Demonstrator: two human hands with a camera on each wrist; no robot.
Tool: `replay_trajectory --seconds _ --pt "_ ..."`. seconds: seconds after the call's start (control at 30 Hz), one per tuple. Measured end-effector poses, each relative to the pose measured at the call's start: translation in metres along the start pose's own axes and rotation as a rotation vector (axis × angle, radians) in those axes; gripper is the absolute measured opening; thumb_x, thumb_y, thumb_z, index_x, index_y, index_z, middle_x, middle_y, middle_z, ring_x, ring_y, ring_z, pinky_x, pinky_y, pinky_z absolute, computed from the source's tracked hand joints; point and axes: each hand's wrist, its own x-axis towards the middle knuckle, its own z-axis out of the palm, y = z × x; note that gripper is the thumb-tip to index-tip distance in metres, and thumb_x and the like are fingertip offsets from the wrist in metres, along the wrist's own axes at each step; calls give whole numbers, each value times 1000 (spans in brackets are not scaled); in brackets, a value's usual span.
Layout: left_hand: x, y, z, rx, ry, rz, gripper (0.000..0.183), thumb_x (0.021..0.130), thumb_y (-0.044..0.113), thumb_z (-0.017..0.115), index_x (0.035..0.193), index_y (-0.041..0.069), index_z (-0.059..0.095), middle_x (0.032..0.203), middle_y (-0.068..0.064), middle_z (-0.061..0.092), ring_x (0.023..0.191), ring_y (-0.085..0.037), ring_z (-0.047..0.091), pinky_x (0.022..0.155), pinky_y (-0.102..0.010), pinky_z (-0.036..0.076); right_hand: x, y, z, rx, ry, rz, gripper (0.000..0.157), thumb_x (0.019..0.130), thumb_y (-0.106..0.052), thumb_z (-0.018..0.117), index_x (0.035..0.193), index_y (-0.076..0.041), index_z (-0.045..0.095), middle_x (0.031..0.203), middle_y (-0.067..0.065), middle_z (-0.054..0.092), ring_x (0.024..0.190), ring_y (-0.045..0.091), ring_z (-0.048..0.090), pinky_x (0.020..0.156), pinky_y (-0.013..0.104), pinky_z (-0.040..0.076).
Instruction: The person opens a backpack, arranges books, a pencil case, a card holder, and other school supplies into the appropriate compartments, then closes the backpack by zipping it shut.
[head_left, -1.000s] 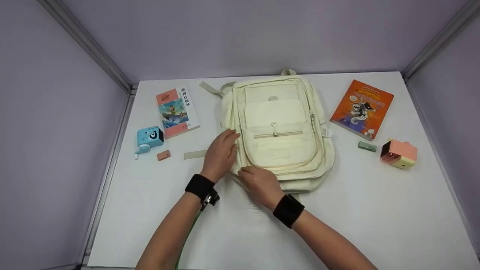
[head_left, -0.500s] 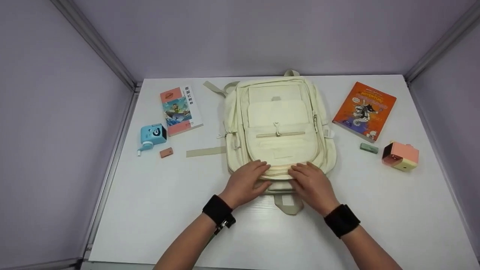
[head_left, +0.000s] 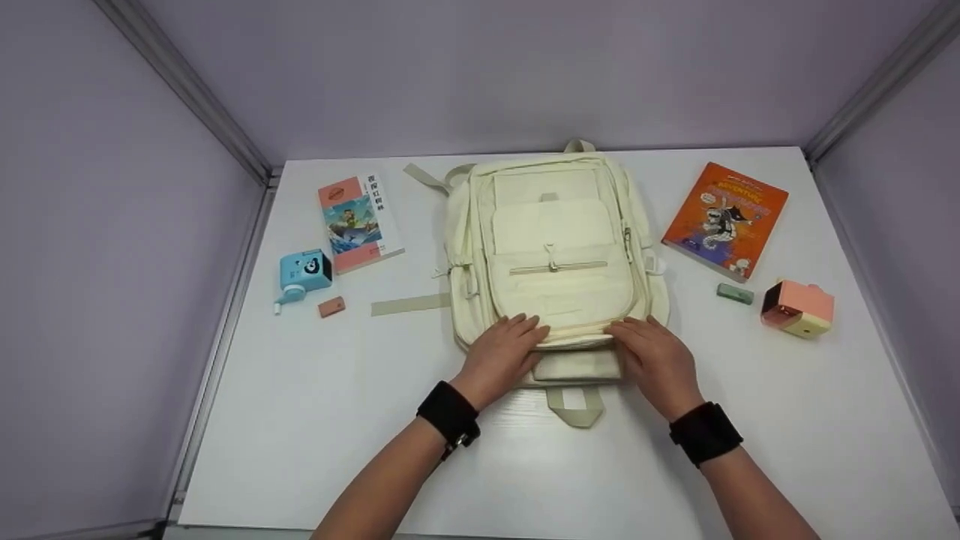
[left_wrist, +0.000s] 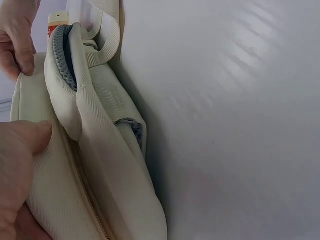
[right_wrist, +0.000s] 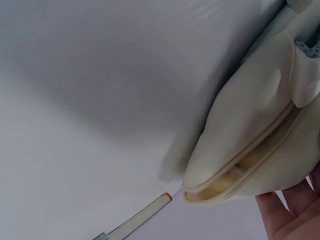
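Observation:
A cream backpack (head_left: 555, 225) lies front side up on the white table, its top loop toward the far wall. At the bag's lower front edge, my left hand (head_left: 499, 360) grips the front panel, fingers on top and thumb on the bottom face. My right hand (head_left: 660, 364) holds the same edge farther right. Between them the panel is lifted, showing the lower bag body beneath. In the left wrist view, a zipper (left_wrist: 92, 205) runs along the side behind the held panel. An unzipped gap (right_wrist: 240, 172) at the bag's side shows in the right wrist view.
Left of the bag lie a pink-and-white book (head_left: 360, 225), a blue crank pencil sharpener (head_left: 305, 271) and a reddish eraser (head_left: 331, 307). To the right are an orange book (head_left: 726, 221), a green eraser (head_left: 735, 293) and a pink-and-yellow pencil sharpener (head_left: 799, 307). Straps trail from the bag.
Both hands moved from the bag's left lower side to its bottom front edge. The right hand then slid farther right, and the front panel's edge rose, exposing the bag body underneath.

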Motion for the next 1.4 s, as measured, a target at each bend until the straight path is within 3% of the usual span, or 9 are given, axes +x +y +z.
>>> replay_trajectory --seconds 0.27,0.4,0.47,0.6,0.73,1.1,1.4 --pt "3 -3 -15 -103 51 -89 28 107 18 56 133 14 66 128 -3 70 122 -21 63 107 -36 46 8 5 -4 86 40 13 32 95 -7 73 126 -5 72 127 11 70 120 28 64 112 43 40" --pt "3 -6 -26 -178 80 -143 26 107 16 55 130 15 67 122 0 72 112 -17 68 94 -33 54 12 17 -13 134 129 125 36 101 -10 63 135 0 65 135 17 65 128 33 58 117 40 33" --pt "3 -9 -32 -209 90 -163 25 108 17 54 129 15 67 121 0 72 110 -16 69 89 -33 56 17 28 -19 126 132 218 38 105 -12 57 140 2 60 139 20 61 134 37 52 119 41 29" --pt "4 -13 -44 -246 105 -195 26 108 17 53 131 13 66 123 -3 71 112 -18 68 90 -35 55 27 59 -27 49 5 384 49 110 -24 46 148 7 46 152 29 44 146 46 32 122 51 17" --pt "4 -15 -54 -271 113 -224 27 108 17 53 132 13 65 124 -4 71 111 -19 68 90 -36 54 36 88 -31 -71 -160 462 60 111 -32 42 152 12 35 156 37 30 148 53 19 122 58 10" --pt "11 -18 -88 -295 197 -318 25 108 19 53 128 16 67 120 -2 73 102 -19 70 83 -40 55 66 138 -36 -227 -360 561 72 108 -36 48 155 13 24 159 38 17 148 54 9 120 62 2" --pt "8 -23 -92 -289 206 -343 23 107 20 55 125 17 68 115 0 74 97 -17 70 82 -40 55 77 160 -26 -170 -475 601 87 107 -52 40 157 13 10 164 35 5 149 55 2 117 68 6"
